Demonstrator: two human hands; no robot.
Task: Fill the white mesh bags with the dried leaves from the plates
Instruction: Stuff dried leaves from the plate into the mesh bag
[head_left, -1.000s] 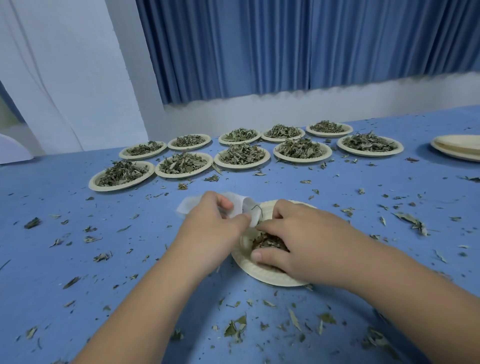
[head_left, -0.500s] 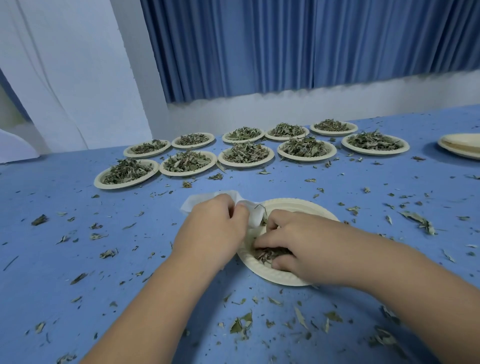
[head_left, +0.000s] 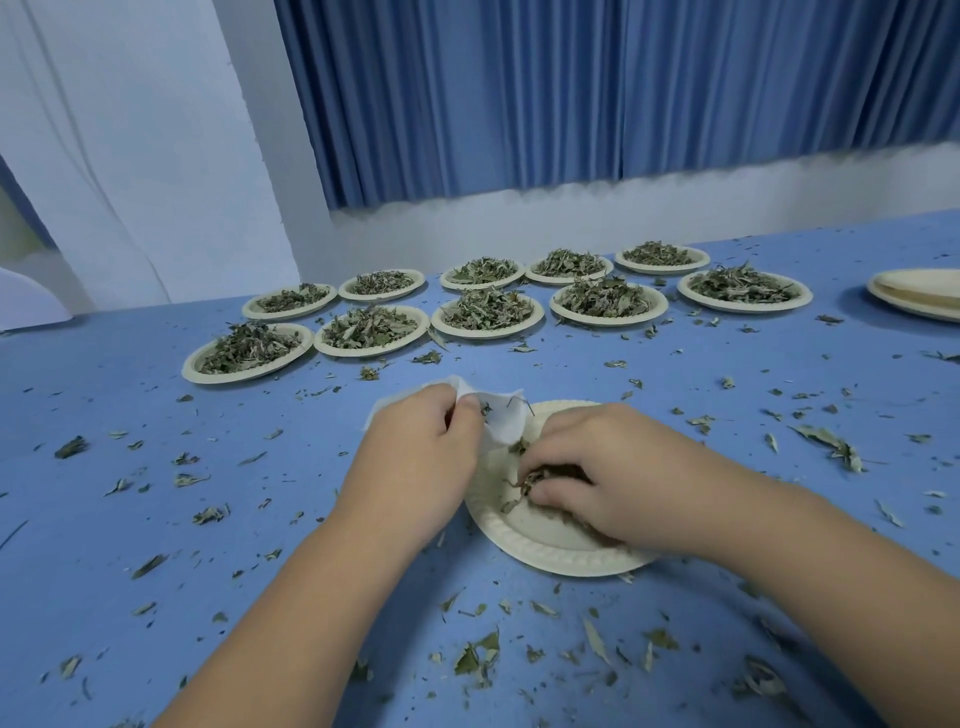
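A white mesh bag lies at the far-left rim of a cream paper plate in front of me. My left hand pinches the bag's edge between thumb and fingers. Over the plate, my right hand curls its fingers round a small clump of dried leaves. Only a few leaf scraps show on the plate beside that hand; the hand hides the rest.
Several paper plates heaped with dried leaves stand in two rows at the back of the blue table. A stack of bare plates sits at the far right. Leaf crumbs are scattered all over the cloth.
My right hand has slid nearer along the plate and gathered the leaves under its fingers. My left hand keeps its pinch on the bag.
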